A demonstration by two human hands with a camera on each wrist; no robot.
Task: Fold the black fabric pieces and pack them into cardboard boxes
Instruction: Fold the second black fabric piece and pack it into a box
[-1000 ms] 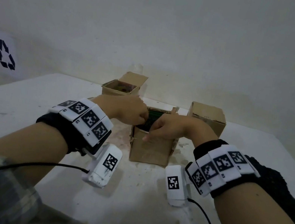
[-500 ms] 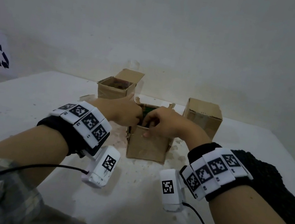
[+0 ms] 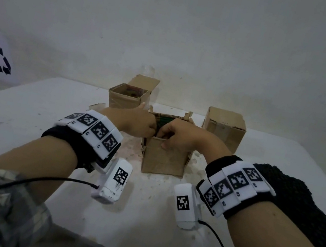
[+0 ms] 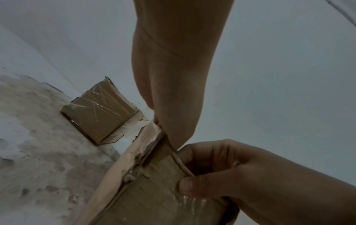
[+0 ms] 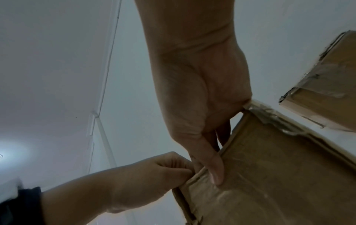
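A small open cardboard box (image 3: 164, 160) stands mid-table, with something dark green (image 3: 164, 121) showing inside it. Both hands meet at its near rim. My left hand (image 3: 153, 130) curls its fingers over the rim at the box's left corner (image 5: 185, 187). My right hand (image 3: 163, 141) pinches the near wall (image 5: 269, 175), with the thumb (image 5: 216, 175) outside and the fingers inside. A black knitted fabric (image 3: 301, 198) lies on the table to the right, partly hidden by my right forearm. Whether any black fabric is in the box is hidden by the hands.
An open box (image 3: 127, 97) stands behind on the left, with its flap up. A shut, taped box (image 3: 225, 125) stands behind on the right. The white table (image 3: 17, 115) is scuffed around the boxes, and a wall rises close behind them.
Both hands have drawn closer together and now sit at the near rim rather than over the opening. The middle box has stayed in place.
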